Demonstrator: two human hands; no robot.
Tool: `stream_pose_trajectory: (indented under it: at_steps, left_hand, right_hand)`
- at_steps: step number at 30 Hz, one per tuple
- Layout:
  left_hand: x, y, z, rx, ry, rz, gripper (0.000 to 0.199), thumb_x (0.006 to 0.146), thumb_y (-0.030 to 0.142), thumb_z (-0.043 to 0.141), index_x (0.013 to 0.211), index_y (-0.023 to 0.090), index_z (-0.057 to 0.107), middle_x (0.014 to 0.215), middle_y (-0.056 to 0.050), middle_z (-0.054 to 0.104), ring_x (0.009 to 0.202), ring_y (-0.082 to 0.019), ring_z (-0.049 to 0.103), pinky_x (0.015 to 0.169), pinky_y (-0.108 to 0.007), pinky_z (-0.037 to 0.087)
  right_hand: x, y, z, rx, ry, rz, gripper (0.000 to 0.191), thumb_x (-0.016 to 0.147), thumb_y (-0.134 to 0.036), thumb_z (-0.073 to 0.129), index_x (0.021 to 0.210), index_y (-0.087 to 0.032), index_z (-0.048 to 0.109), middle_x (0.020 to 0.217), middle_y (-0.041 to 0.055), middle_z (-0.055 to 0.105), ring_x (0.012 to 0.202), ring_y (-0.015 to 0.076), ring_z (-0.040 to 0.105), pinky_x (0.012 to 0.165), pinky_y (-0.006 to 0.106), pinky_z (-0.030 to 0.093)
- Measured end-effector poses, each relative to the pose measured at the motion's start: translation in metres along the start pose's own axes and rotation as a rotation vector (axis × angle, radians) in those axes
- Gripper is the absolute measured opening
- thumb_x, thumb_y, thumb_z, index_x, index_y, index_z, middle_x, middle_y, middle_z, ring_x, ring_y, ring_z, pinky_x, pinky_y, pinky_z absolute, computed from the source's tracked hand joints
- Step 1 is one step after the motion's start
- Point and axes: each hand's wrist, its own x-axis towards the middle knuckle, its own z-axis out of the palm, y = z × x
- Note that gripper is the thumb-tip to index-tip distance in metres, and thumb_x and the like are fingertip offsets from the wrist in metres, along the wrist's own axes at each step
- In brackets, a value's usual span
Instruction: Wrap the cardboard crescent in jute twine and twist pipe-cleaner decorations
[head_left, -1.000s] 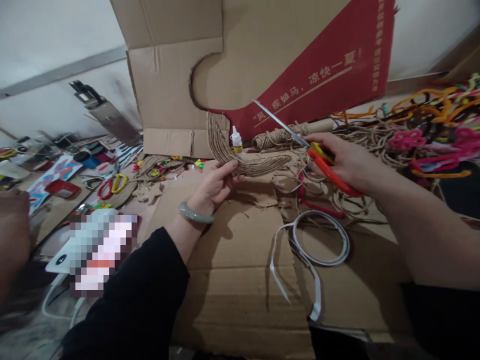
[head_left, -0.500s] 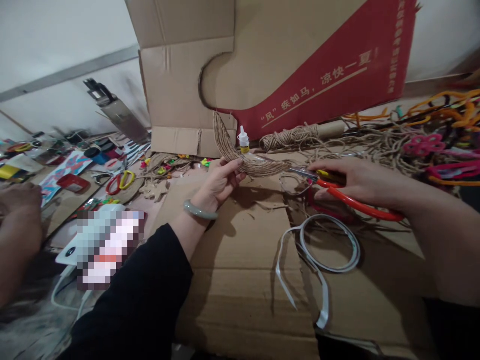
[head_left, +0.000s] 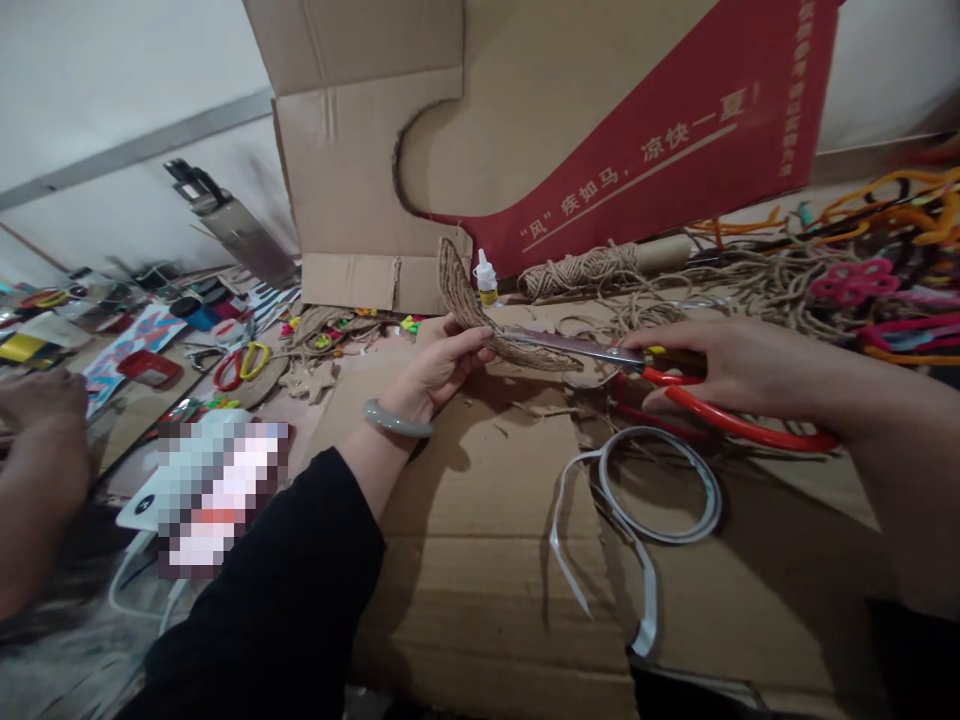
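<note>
A curved piece covered in brown twine (head_left: 459, 283) is pinched between the thumb and fingers of my left hand (head_left: 442, 365), which has a pale green bangle at the wrist. My right hand (head_left: 735, 370) is wrapped round red-handled scissors (head_left: 750, 425). Their blades lie along the right part of the twine piece and reach close to my left fingertips. Just behind the piece stands a small white glue bottle (head_left: 486, 278). A roll of white tape (head_left: 716, 500) with a loose tail lies below the scissors.
Upright cardboard (head_left: 360, 180) stands at the back, with a twine roll (head_left: 577, 272) before it. At left are a power bank (head_left: 142, 505), a blurred phone, red-and-yellow scissors (head_left: 255, 360), a bottle (head_left: 244, 235) and another person's arm (head_left: 37, 470). Twine and pipe cleaners (head_left: 855, 282) lie at right.
The scissors have moved left, so their blades now overlap the twine piece near my left fingers. The twine piece has tilted slightly, its upper end shifting right and down.
</note>
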Motion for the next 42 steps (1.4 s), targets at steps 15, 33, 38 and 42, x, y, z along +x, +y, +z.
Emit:
stream_pose_trajectory:
  at_steps: [15,33,38,42]
  left_hand:
    - [0.002,-0.001,-0.002,0.055,0.005,0.018,0.021,0.062,0.011,0.075,0.078,0.015,0.062,0.079,0.0,0.069,0.068,-0.009,0.065,0.058,-0.016,0.052]
    - [0.006,-0.002,0.0,-0.006,0.057,0.047,0.029,0.063,0.02,0.075,0.086,0.021,0.057,0.077,0.003,0.065,0.06,-0.008,0.06,0.052,-0.017,0.045]
    - [0.011,-0.006,-0.001,0.178,0.194,0.229,0.051,0.065,0.015,0.07,0.112,0.026,0.054,0.098,-0.002,0.067,0.077,-0.011,0.065,0.065,-0.019,0.05]
    - [0.007,-0.003,0.004,0.424,0.178,0.401,0.073,0.066,0.01,0.068,0.132,0.028,0.043,0.139,-0.009,0.047,0.124,-0.023,0.049,0.09,-0.027,0.049]
  right_hand:
    - [-0.003,-0.007,0.0,-0.039,-0.046,0.046,0.055,0.073,-0.047,0.061,0.123,-0.026,0.063,0.105,0.0075,0.071,0.088,0.0274,0.064,0.075,0.036,0.046]
    - [0.003,-0.017,0.006,0.02,-0.035,0.187,0.064,0.071,-0.058,0.059,0.124,-0.022,0.062,0.073,0.0063,0.071,0.066,0.0245,0.064,0.059,0.033,0.047]
    - [0.003,-0.014,0.009,0.211,-0.006,0.222,0.071,0.065,-0.063,0.063,0.125,-0.025,0.06,0.085,0.0052,0.072,0.077,0.0278,0.066,0.068,0.038,0.052]
    - [-0.002,-0.018,0.013,0.505,-0.062,0.218,0.068,0.068,-0.058,0.064,0.127,-0.025,0.056,0.092,0.0044,0.072,0.079,0.0254,0.066,0.066,0.037,0.054]
